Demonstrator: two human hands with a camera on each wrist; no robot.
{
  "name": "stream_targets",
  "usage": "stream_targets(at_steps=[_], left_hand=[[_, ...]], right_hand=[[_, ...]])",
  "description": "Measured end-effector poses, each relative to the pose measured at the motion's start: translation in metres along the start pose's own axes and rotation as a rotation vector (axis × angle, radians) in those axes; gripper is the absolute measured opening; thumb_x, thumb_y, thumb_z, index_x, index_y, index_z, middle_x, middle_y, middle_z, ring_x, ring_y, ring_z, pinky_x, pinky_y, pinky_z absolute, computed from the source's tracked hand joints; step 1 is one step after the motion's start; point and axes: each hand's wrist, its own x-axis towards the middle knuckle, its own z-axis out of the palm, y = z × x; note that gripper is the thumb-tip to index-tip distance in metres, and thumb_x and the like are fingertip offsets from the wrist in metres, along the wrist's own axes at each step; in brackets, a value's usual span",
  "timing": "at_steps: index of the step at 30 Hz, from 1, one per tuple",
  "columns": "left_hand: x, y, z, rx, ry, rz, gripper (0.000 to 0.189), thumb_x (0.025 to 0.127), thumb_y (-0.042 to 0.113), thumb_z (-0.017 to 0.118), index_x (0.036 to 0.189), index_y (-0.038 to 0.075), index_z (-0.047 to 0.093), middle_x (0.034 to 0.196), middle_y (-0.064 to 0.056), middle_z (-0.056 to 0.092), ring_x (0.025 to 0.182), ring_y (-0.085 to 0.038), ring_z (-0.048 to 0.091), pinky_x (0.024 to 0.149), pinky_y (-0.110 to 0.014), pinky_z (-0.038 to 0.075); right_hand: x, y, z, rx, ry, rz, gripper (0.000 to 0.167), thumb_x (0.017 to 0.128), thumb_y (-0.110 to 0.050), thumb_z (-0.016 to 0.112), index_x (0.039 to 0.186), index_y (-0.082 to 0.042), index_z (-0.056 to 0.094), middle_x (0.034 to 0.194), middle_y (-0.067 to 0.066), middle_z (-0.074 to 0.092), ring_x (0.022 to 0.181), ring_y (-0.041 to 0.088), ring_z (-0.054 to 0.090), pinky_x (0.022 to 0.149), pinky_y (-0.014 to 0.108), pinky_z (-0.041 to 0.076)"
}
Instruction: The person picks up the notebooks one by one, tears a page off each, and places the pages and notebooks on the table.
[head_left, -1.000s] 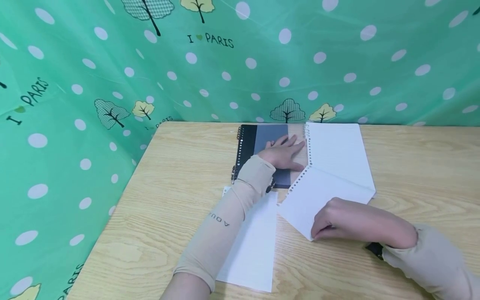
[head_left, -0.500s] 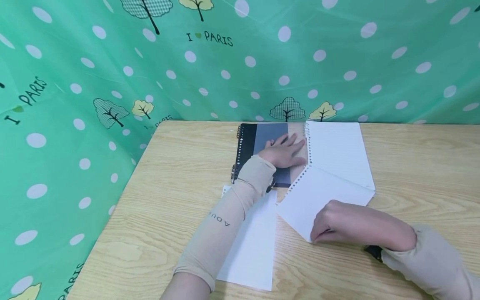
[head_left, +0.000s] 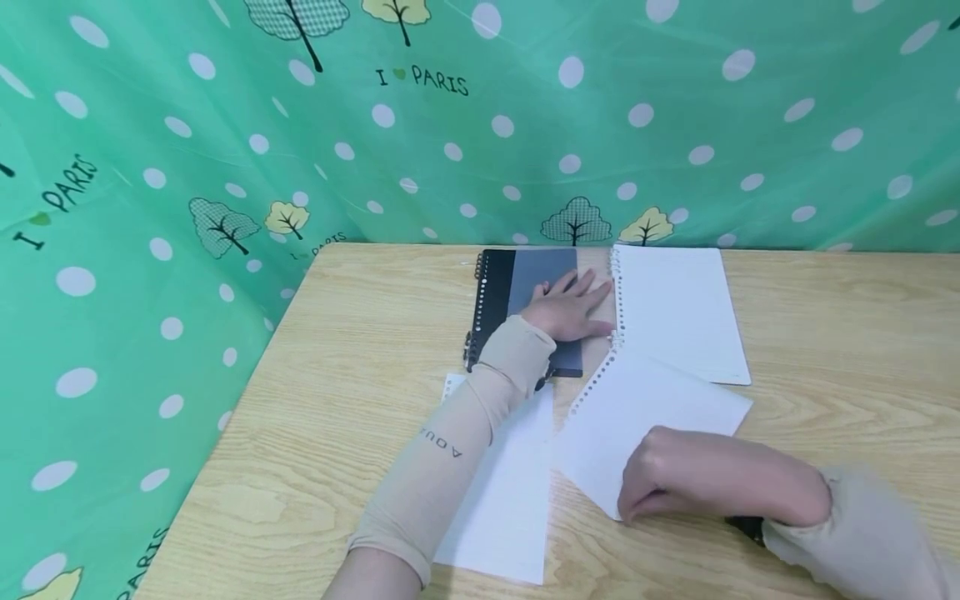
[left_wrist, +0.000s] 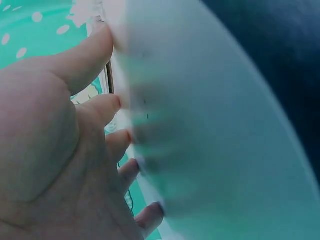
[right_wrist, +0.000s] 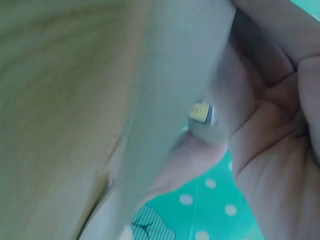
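Observation:
A ring-bound notebook lies open at the back of the table, with a black and blue-grey cover on the left and white lined pages on the right. My left hand rests on the cover side with fingers spread, its thumb near the rings. A white hole-punched sheet slants toward me from the lower rings. My right hand pinches its near corner between thumb and fingers. The right wrist view has the sheet blurred at the fingertips. Whether the sheet's top holes still sit on the rings I cannot tell.
Another white punched sheet lies on the wooden table under my left forearm. A green polka-dot curtain hangs behind and to the left of the table.
My right hand has drawn the pinched sheet toward me, so more of the notebook's lower page edge shows. The left hand stays almost where it was.

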Motion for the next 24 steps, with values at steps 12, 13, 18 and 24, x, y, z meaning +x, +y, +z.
stream_targets(at_steps=[12, 13, 18, 24], left_hand=[[-0.001, -0.001, 0.001, -0.009, 0.007, 0.008, 0.073, 0.1, 0.063, 0.035, 0.16, 0.035, 0.003, 0.168, 0.004, -0.004, 0.155, -0.023, -0.006, 0.123, -0.052, 0.009], [-0.001, -0.001, 0.001, -0.008, 0.006, 0.006, 0.073, 0.1, 0.063, 0.035, 0.16, 0.035, 0.002, 0.168, 0.004, -0.004, 0.154, -0.022, -0.006, 0.123, -0.052, 0.008], [-0.001, -0.001, 0.001, -0.005, 0.008, 0.009, 0.073, 0.101, 0.062, 0.035, 0.16, 0.035, 0.002, 0.168, 0.004, -0.005, 0.154, -0.022, -0.007, 0.123, -0.052, 0.008], [-0.001, 0.0, 0.002, -0.012, 0.012, 0.013, 0.074, 0.101, 0.061, 0.036, 0.16, 0.034, 0.002, 0.168, 0.003, -0.005, 0.154, -0.024, -0.006, 0.123, -0.053, 0.008]], right_hand=[[0.007, -0.013, 0.009, 0.051, -0.037, -0.017, 0.016, 0.088, -0.012, 0.074, 0.078, -0.025, 0.073, 0.074, -0.023, 0.066, 0.072, -0.024, 0.04, 0.064, -0.003, 0.04], [0.007, -0.014, 0.01, 0.047, -0.04, -0.02, 0.017, 0.088, -0.012, 0.075, 0.077, -0.025, 0.072, 0.072, -0.023, 0.065, 0.071, -0.024, 0.037, 0.063, -0.003, 0.039], [0.009, -0.02, 0.014, 0.108, -0.065, -0.021, 0.02, 0.086, -0.009, 0.075, 0.072, -0.023, 0.07, 0.066, -0.022, 0.061, 0.068, -0.024, 0.032, 0.06, -0.004, 0.036], [0.012, -0.026, 0.021, 0.159, -0.093, -0.031, 0.02, 0.087, -0.01, 0.074, 0.071, -0.022, 0.071, 0.066, -0.02, 0.06, 0.068, -0.023, 0.03, 0.061, -0.004, 0.037]])
